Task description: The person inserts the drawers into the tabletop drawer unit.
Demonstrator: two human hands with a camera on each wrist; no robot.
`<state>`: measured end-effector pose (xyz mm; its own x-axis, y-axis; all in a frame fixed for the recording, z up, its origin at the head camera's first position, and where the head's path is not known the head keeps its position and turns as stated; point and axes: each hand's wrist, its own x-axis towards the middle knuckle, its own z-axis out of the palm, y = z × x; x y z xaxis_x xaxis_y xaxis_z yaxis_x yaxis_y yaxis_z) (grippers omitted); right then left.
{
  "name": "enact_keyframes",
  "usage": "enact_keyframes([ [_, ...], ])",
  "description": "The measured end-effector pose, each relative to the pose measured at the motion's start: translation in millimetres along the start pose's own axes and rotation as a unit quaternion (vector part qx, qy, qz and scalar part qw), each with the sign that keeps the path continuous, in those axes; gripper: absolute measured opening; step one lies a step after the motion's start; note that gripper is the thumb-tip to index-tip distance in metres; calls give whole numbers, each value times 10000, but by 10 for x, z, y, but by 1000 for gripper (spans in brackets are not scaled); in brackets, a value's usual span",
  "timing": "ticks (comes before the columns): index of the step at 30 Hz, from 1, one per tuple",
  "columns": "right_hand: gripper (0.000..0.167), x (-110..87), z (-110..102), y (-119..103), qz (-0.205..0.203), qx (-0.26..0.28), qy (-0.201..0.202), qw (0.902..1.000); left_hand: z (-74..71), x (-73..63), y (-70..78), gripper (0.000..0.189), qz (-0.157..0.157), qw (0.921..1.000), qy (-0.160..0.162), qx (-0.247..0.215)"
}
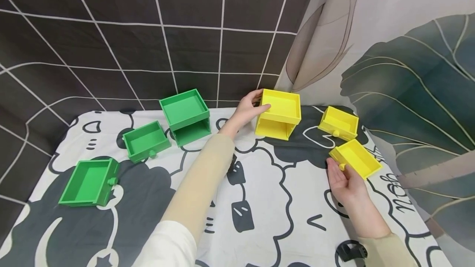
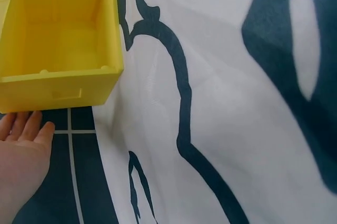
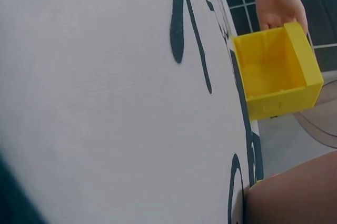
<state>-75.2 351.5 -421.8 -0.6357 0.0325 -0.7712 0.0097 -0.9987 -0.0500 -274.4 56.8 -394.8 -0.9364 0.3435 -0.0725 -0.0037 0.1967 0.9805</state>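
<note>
My left hand (image 1: pixel 248 111) holds the left side of a yellow cabinet (image 1: pixel 277 112), its thumb over the top rim. The left wrist view shows its fingers (image 2: pixel 26 126) against the cabinet's outer wall, and the cabinet's inside is hollow. At the right, my right hand (image 1: pixel 345 182) lies palm up with fingers extended beside a yellow drawer (image 1: pixel 358 158). Its thumb and fingers are on either side of the drawer's round knob (image 1: pixel 342 167). Behind that drawer is a second yellow drawer (image 1: pixel 338 122). The right wrist view catches only part of the right hand (image 3: pixel 295 192).
A green cabinet (image 1: pixel 185 112) with a hollow front stands left of the yellow one. Two green drawers, one smaller (image 1: pixel 146 140) and one larger (image 1: pixel 89 182), lie further left. A patterned cloth (image 1: pixel 267 201) covers the surface; a dark gridded backdrop (image 1: pixel 193 48) rises behind.
</note>
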Motion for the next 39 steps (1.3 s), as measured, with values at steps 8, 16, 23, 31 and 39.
enact_keyframes([
  [8,32,-20,7,29,-125,-107,15,9999,-2,5,-5,74,22,10000,53,20],
  [16,33,-10,8,37,-215,-261,28,9994,34,31,15,72,12,9992,143,-365],
  [23,32,-5,6,35,-229,-267,60,9994,73,28,23,68,149,9978,373,-524],
  [31,32,-6,9,36,-223,-210,55,9995,119,-31,13,67,377,9961,661,-438],
  [39,32,-18,9,28,-191,-145,40,9997,124,-105,8,76,312,9977,600,-51],
])
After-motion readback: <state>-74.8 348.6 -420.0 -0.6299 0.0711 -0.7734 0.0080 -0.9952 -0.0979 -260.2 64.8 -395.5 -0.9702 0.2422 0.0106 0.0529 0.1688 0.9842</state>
